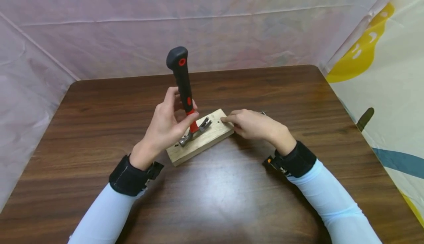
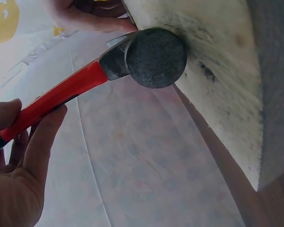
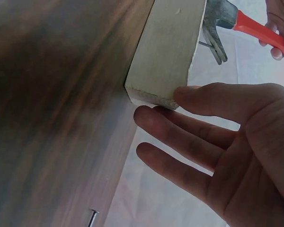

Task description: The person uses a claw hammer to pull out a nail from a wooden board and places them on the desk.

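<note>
My left hand (image 1: pixel 162 124) grips a claw hammer (image 1: pixel 183 84) by its black and red handle, which stands nearly upright. The hammer's head lies against the top of a pale wooden block (image 1: pixel 214 140), with the round striking face (image 2: pixel 156 59) toward the near left end. Beside the claw, in the right wrist view, a thin nail (image 3: pixel 206 45) juts from the block. At the block's right end, my right hand (image 1: pixel 255 124) holds the corner with thumb and fingers. Dark holes mark the block's top face.
The block lies on a dark brown wooden table (image 1: pixel 99 133). Behind my right hand, loose nails (image 1: pixel 262 113) lie on the table, one nail (image 3: pixel 93 217) showing in the right wrist view. Pale sheeting (image 1: pixel 198 34) hangs behind the table, and a patterned sheet (image 1: pixel 397 108) at the right.
</note>
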{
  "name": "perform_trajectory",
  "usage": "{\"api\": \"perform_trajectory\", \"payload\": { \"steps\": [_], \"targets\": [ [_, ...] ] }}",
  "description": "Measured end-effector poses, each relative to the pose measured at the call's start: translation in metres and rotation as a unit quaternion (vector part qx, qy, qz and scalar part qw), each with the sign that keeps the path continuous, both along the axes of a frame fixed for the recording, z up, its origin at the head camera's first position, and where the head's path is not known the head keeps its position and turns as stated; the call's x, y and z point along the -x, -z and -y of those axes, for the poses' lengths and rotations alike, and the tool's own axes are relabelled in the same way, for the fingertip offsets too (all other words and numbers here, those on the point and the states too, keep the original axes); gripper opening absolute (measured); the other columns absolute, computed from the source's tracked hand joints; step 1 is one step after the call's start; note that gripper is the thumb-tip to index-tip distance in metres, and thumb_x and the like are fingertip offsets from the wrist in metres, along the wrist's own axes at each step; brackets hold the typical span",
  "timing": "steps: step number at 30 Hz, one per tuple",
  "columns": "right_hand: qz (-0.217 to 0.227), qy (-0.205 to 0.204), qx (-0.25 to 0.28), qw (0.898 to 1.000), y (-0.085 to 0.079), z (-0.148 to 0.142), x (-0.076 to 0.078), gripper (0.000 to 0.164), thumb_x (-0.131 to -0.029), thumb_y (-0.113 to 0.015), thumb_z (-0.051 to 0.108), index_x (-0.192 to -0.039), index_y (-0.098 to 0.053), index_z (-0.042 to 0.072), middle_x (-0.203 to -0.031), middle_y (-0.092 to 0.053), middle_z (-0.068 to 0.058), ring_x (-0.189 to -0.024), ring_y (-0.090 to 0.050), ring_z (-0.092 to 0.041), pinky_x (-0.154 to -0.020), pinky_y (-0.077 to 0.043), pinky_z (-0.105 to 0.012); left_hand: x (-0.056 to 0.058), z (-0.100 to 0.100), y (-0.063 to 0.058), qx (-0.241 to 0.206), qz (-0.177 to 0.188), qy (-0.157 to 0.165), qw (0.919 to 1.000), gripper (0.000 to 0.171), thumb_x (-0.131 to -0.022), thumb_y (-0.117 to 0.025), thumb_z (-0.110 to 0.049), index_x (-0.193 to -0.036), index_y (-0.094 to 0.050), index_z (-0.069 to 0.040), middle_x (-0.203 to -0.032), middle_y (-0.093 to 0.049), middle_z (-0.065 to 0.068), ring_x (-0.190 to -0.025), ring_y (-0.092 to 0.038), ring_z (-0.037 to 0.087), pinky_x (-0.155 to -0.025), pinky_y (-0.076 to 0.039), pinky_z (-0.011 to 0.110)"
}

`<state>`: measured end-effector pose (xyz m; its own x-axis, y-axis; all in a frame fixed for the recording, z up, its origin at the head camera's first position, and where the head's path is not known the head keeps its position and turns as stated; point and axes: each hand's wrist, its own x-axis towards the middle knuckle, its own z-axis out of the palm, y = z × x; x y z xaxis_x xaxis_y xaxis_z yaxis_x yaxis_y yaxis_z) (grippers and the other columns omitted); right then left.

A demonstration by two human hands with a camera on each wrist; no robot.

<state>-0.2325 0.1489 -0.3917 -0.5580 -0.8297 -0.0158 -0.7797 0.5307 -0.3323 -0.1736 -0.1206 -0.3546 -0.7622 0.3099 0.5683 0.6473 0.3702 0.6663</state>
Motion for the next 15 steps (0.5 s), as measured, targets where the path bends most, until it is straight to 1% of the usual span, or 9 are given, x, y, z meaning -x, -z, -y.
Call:
{"api": "perform_trajectory", "payload": {
  "steps": [2, 10, 15],
  "targets": [
    [-0.001, -0.001, 0.007, 1.000, 0.0001, -0.0002, -0.0009, 0.044, -0.092, -0.063, -0.006, -0.136, -0.064, -0.001, -0.112, -0.068, -0.014, -0.090, -0.065, -0.022, -0.078, -0.056, -0.038, -0.0006, 0.0009, 0.0007, -0.002, 0.001, -0.002, 1.0000, 0.058, -0.085, -0.078, 0.012, -0.130, -0.043, 0.002, -0.097, -0.067, 0.011, -0.092, -0.069, 0.020, -0.084, -0.060, 0.034],
    [0.003, 0.004, 0.018, 1.000, 0.0029, -0.0038, -0.0014, 0.045, -0.093, -0.065, -0.003, -0.138, -0.062, 0.001, -0.115, -0.068, -0.013, -0.083, -0.061, -0.018, -0.074, -0.054, -0.035, -0.0016, 0.0029, 0.0023, -0.007, 0.002, -0.003, 1.0000, 0.058, -0.085, -0.077, 0.011, -0.131, -0.042, 0.004, -0.097, -0.067, 0.011, -0.091, -0.069, 0.020, -0.084, -0.060, 0.034],
    [0.006, 0.012, 0.022, 1.000, 0.0038, -0.0063, -0.0013, 0.044, -0.095, -0.067, 0.001, -0.139, -0.062, 0.002, -0.117, -0.068, -0.012, -0.086, -0.063, -0.019, -0.076, -0.055, -0.035, -0.0026, 0.0037, 0.0031, -0.016, 0.002, -0.010, 0.9998, 0.058, -0.086, -0.077, 0.011, -0.132, -0.042, 0.003, -0.098, -0.068, 0.011, -0.090, -0.070, 0.020, -0.079, -0.061, 0.033]
  ]
}}
